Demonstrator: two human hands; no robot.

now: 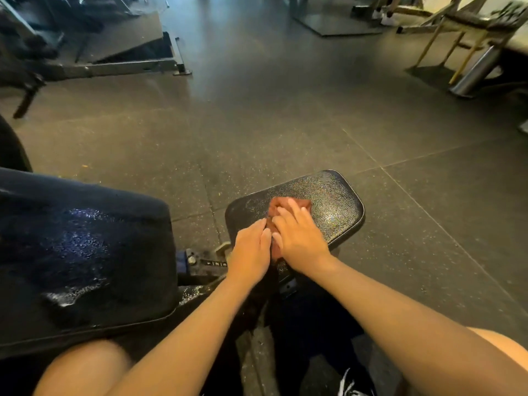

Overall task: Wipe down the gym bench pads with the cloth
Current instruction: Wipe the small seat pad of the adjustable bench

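Observation:
A reddish-brown cloth [281,203] lies on the small black seat pad [328,201] of the gym bench. My right hand [297,235] presses flat on the cloth with its fingers straight. Beside it, my left hand [251,250] rests flat on the pad's near left edge, its fingertips touching the cloth. Most of the cloth is hidden under my hands. The larger black back pad [85,247] lies to the left, with wet shiny patches on its surface.
The bench frame with a numbered adjustment bracket [213,262] joins the two pads. Dark rubber floor tiles [257,124] stretch ahead. A machine base [128,52] stands at far left, another frame [471,52] at far right. My knees and a shoe [351,387] are at the bottom.

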